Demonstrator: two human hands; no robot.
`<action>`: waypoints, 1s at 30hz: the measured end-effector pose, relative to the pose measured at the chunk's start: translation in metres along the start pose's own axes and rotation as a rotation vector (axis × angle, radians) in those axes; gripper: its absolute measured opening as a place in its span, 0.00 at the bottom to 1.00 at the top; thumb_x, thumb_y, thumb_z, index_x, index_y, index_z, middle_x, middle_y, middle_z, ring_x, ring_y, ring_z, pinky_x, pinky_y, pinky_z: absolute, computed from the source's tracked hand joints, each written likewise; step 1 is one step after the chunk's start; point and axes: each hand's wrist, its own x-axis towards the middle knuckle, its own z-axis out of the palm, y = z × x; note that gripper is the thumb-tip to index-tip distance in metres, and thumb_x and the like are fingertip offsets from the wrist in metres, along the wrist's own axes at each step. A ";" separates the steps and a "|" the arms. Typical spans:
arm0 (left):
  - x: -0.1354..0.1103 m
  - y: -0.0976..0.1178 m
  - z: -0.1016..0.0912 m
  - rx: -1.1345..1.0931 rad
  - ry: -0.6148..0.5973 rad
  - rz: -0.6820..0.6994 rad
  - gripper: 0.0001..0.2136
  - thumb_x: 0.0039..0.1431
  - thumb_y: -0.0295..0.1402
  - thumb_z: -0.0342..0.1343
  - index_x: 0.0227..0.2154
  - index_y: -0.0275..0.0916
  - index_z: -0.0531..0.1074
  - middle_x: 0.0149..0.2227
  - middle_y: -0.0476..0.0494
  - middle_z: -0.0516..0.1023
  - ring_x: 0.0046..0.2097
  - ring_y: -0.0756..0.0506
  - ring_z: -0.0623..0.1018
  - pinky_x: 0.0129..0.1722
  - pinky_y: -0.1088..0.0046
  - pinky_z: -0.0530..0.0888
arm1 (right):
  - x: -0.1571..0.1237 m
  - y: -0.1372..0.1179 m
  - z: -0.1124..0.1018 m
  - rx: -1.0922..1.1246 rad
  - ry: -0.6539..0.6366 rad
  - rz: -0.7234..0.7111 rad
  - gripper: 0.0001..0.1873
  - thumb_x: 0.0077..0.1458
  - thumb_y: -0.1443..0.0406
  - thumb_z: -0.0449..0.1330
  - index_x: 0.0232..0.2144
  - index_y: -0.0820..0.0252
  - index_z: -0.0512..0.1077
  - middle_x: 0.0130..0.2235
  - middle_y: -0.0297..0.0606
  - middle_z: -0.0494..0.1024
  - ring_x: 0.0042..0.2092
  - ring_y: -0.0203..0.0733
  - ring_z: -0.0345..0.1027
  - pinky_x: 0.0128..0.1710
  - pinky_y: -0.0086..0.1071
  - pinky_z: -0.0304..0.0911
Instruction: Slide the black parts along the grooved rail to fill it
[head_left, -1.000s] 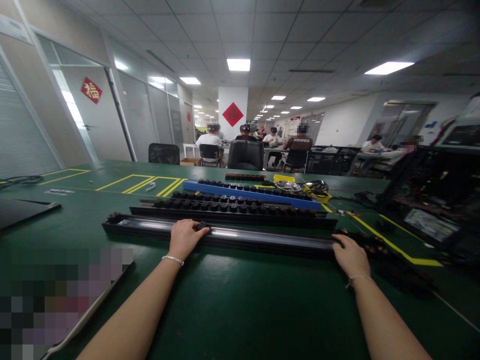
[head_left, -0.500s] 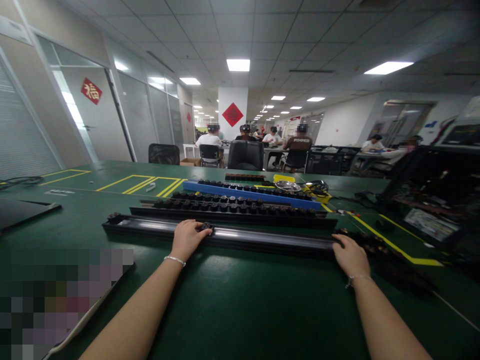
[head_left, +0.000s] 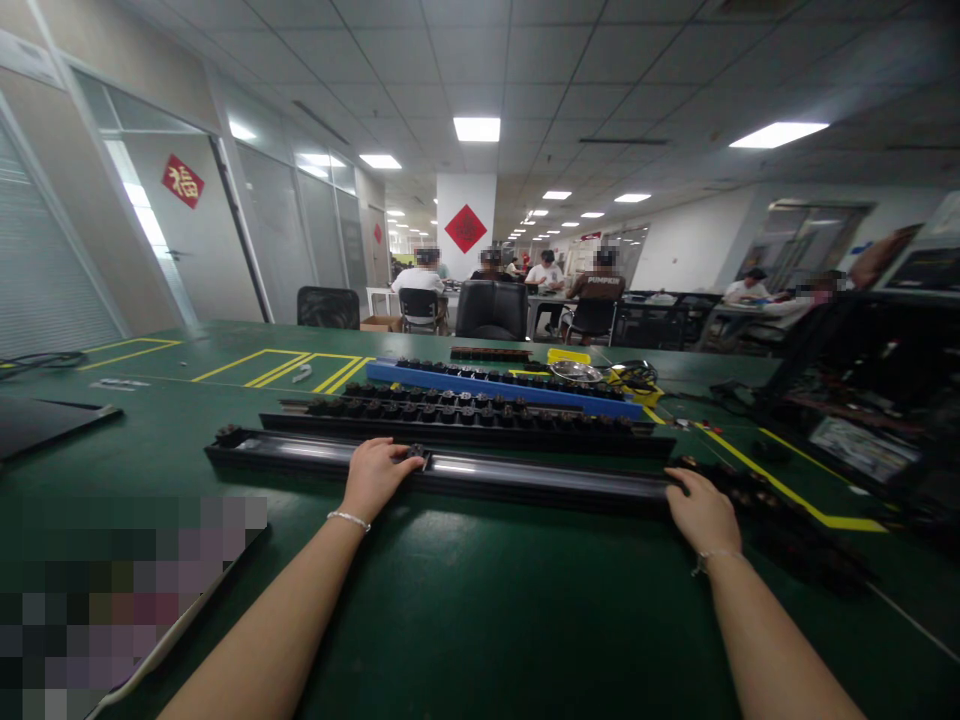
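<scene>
A long black rail (head_left: 525, 478) lies across the green table (head_left: 480, 600) in front of me. My left hand (head_left: 371, 478) rests on the rail near its middle, fingers curled over a small black part (head_left: 415, 455) sitting in the channel. My right hand (head_left: 701, 512) is at the rail's right end, fingers closed against it beside a heap of small black parts (head_left: 780, 525). Behind the rail lie a second black rail (head_left: 465, 415) and a blue rail (head_left: 502, 385), each loaded with a row of black parts.
A metal bowl (head_left: 576, 371) and a yellow box (head_left: 568, 356) sit beyond the blue rail. A black machine (head_left: 862, 400) stands at the right. A tray edge (head_left: 180, 620) is at bottom left. Several people sit at desks in the background.
My left hand has slid the small black part slightly to the right along the rail. My right hand has stayed at the rail's end.
</scene>
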 end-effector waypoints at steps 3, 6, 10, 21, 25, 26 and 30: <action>0.000 0.000 0.000 -0.020 -0.003 0.012 0.16 0.52 0.48 0.52 0.33 0.43 0.78 0.36 0.47 0.80 0.48 0.42 0.72 0.50 0.66 0.64 | -0.001 -0.001 -0.001 0.006 -0.016 0.019 0.22 0.46 0.61 0.47 0.40 0.58 0.73 0.50 0.41 0.71 0.50 0.49 0.63 0.52 0.42 0.55; 0.000 0.000 -0.001 -0.027 -0.011 0.005 0.16 0.52 0.47 0.52 0.33 0.44 0.78 0.36 0.47 0.80 0.49 0.42 0.71 0.50 0.66 0.64 | -0.001 -0.003 -0.003 0.013 -0.034 0.037 0.22 0.47 0.61 0.47 0.40 0.58 0.73 0.50 0.40 0.71 0.50 0.50 0.62 0.52 0.43 0.55; -0.001 0.001 -0.002 -0.025 -0.019 -0.005 0.16 0.54 0.47 0.51 0.33 0.45 0.78 0.38 0.47 0.80 0.50 0.42 0.71 0.52 0.64 0.61 | -0.001 -0.004 -0.004 0.015 -0.055 0.061 0.23 0.47 0.60 0.46 0.42 0.57 0.73 0.51 0.40 0.70 0.51 0.51 0.61 0.52 0.44 0.55; -0.002 0.005 -0.006 -0.082 -0.067 0.006 0.14 0.56 0.46 0.48 0.32 0.48 0.78 0.39 0.51 0.80 0.52 0.42 0.70 0.56 0.60 0.56 | 0.000 -0.003 -0.002 0.000 -0.027 0.011 0.23 0.46 0.62 0.46 0.40 0.59 0.73 0.49 0.42 0.71 0.51 0.49 0.62 0.53 0.42 0.55; -0.003 0.006 -0.007 -0.082 -0.071 0.017 0.14 0.57 0.45 0.48 0.32 0.48 0.78 0.39 0.51 0.80 0.53 0.42 0.70 0.56 0.59 0.56 | 0.001 -0.002 -0.001 0.001 -0.011 -0.017 0.22 0.46 0.62 0.46 0.40 0.60 0.73 0.48 0.42 0.72 0.51 0.48 0.63 0.53 0.40 0.54; -0.003 0.006 -0.007 -0.081 -0.073 0.020 0.15 0.57 0.45 0.47 0.32 0.48 0.78 0.40 0.50 0.80 0.53 0.42 0.70 0.56 0.59 0.56 | 0.001 -0.002 -0.001 0.000 -0.012 -0.013 0.22 0.46 0.62 0.46 0.40 0.60 0.73 0.48 0.42 0.72 0.51 0.48 0.63 0.53 0.41 0.54; -0.002 0.004 -0.006 -0.073 -0.080 0.031 0.15 0.57 0.45 0.47 0.33 0.48 0.78 0.40 0.49 0.79 0.53 0.42 0.70 0.56 0.59 0.57 | 0.001 -0.001 -0.002 0.006 -0.027 0.004 0.22 0.46 0.62 0.46 0.40 0.60 0.73 0.49 0.42 0.72 0.50 0.49 0.63 0.53 0.42 0.54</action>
